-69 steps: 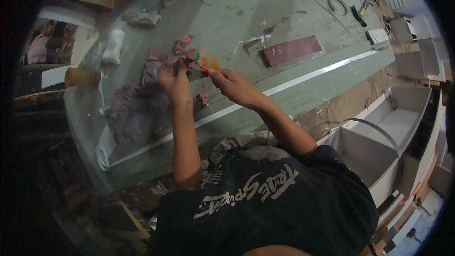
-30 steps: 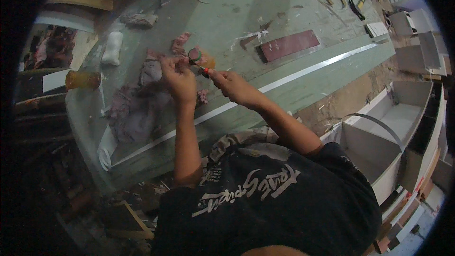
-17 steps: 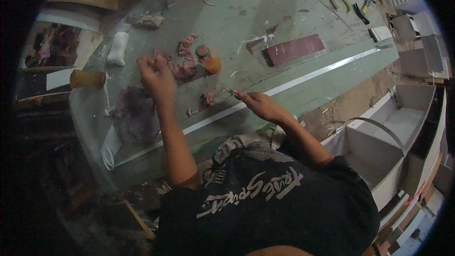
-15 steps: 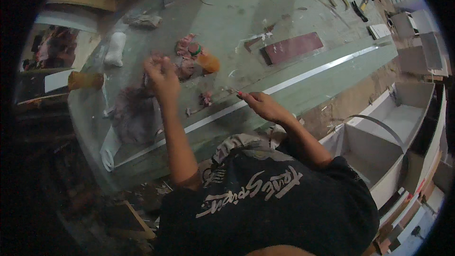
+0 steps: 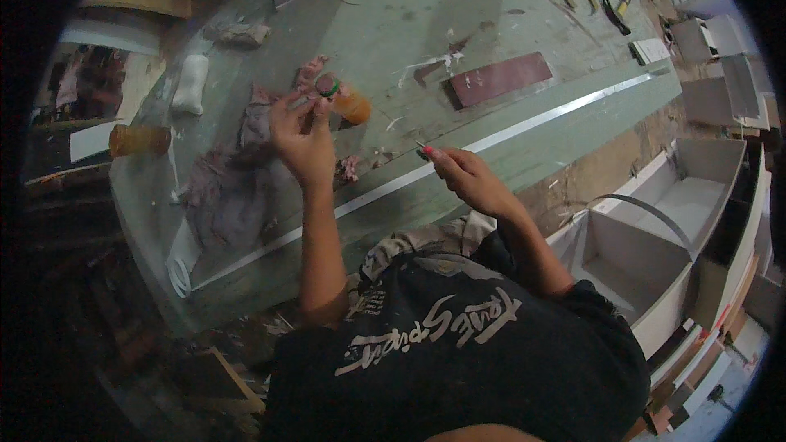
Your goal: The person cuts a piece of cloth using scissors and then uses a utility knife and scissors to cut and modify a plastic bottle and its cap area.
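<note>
My left hand (image 5: pixel 303 137) is over the table, its fingers curved and apart, close beside a bottle of orange liquid (image 5: pixel 354 106) that lies tilted. Its fingertips are by the bottle's reddish cap with a green ring; whether they touch it I cannot tell. Crumpled pink cloth (image 5: pixel 309 75) lies behind the bottle, and a greyish-purple rag (image 5: pixel 229 200) spreads left of my wrist. In my closed right hand (image 5: pixel 475 184) is a small red-and-green tool (image 5: pixel 426 151) with a thin tip, its kind unclear. A pink scrap (image 5: pixel 350 168) rests between the hands.
A long white strip (image 5: pixel 508 141) runs along the table's near side. Beyond it lies a maroon block (image 5: pixel 501 79). Pliers (image 5: pixel 616 16) and a tape roll (image 5: pixel 580 0) sit at the far right. White open boxes (image 5: pixel 639 258) stand right of the table; an amber jar (image 5: pixel 139 140) is at left.
My left hand has moved right, toward the bottle's cap, and its fingers have spread. My right hand, still holding the small tool, has shifted slightly right.
</note>
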`<act>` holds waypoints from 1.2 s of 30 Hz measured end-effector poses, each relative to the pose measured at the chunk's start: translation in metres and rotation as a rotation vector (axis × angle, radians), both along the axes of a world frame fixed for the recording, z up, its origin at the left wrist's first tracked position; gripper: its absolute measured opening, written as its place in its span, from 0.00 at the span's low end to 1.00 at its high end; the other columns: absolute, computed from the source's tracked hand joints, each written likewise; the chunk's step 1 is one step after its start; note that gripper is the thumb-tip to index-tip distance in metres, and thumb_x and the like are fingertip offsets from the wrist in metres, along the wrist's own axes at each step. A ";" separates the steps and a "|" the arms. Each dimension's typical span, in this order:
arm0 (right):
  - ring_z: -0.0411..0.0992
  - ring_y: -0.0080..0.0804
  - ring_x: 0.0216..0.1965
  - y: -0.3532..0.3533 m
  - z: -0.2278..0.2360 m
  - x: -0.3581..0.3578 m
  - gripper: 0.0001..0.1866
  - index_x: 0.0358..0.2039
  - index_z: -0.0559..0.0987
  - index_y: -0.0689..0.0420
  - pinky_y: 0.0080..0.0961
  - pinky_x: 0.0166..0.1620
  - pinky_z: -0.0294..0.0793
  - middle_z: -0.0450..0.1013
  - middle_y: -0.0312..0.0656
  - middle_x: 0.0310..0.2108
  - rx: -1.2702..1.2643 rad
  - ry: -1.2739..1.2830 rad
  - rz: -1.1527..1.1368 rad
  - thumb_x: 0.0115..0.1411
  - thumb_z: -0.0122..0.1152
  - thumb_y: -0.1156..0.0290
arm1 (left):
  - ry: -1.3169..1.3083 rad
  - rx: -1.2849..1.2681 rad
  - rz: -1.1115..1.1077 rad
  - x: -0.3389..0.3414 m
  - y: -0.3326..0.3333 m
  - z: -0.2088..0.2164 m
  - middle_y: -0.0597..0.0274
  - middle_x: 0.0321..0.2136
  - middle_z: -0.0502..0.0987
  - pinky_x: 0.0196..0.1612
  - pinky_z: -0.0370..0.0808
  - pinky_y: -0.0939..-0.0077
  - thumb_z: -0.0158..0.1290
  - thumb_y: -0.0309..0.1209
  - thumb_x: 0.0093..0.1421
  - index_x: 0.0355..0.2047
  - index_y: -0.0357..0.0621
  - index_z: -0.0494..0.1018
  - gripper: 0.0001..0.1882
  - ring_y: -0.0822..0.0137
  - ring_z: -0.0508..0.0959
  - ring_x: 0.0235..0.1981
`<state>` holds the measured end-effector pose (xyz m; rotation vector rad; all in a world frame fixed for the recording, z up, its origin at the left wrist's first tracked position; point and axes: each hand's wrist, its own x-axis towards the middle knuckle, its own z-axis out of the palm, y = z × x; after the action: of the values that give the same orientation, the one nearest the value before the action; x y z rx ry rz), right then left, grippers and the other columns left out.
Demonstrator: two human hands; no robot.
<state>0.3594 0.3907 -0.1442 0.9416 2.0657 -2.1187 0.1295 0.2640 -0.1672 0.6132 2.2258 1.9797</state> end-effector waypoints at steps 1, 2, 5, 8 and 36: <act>0.63 0.25 0.28 -0.002 0.005 -0.006 0.30 0.39 0.77 0.64 0.26 0.33 0.65 0.66 0.37 0.23 0.046 0.059 -0.005 0.68 0.45 0.45 | -0.025 0.009 0.006 0.000 -0.001 0.000 0.57 0.40 0.77 0.43 0.75 0.75 0.61 0.23 0.56 0.49 0.35 0.65 0.22 0.67 0.78 0.39; 0.66 0.27 0.28 -0.004 0.009 -0.013 0.32 0.40 0.78 0.65 0.29 0.34 0.66 0.68 0.41 0.23 0.090 0.117 -0.009 0.67 0.45 0.43 | -0.008 -0.002 0.004 0.001 -0.002 0.000 0.57 0.39 0.77 0.43 0.75 0.75 0.61 0.23 0.56 0.49 0.35 0.65 0.22 0.67 0.78 0.39; 0.69 0.29 0.29 0.000 0.017 -0.045 0.33 0.42 0.78 0.65 0.30 0.35 0.68 0.71 0.43 0.24 0.079 0.096 0.140 0.67 0.44 0.42 | -0.004 0.012 0.002 0.002 -0.004 0.000 0.53 0.37 0.78 0.44 0.74 0.75 0.59 0.21 0.57 0.49 0.35 0.63 0.22 0.66 0.79 0.39; 0.71 0.31 0.30 -0.004 0.007 -0.075 0.35 0.42 0.78 0.66 0.31 0.35 0.69 0.71 0.45 0.23 0.095 0.089 0.156 0.67 0.44 0.40 | -0.065 0.050 0.007 0.007 -0.002 0.005 0.51 0.37 0.77 0.45 0.74 0.74 0.59 0.21 0.57 0.48 0.34 0.62 0.21 0.64 0.79 0.39; 0.72 0.42 0.25 -0.005 -0.042 -0.076 0.39 0.38 0.79 0.68 0.43 0.37 0.71 0.74 0.52 0.24 0.225 0.088 0.216 0.65 0.42 0.37 | 0.581 -0.441 0.241 -0.002 -0.003 0.029 0.56 0.28 0.73 0.42 0.71 0.65 0.55 0.16 0.53 0.37 0.41 0.57 0.18 0.58 0.77 0.31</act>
<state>0.2838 0.3856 -0.1863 0.6168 2.3651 -1.8820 0.1275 0.2609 -0.1378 0.9874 3.0788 1.4196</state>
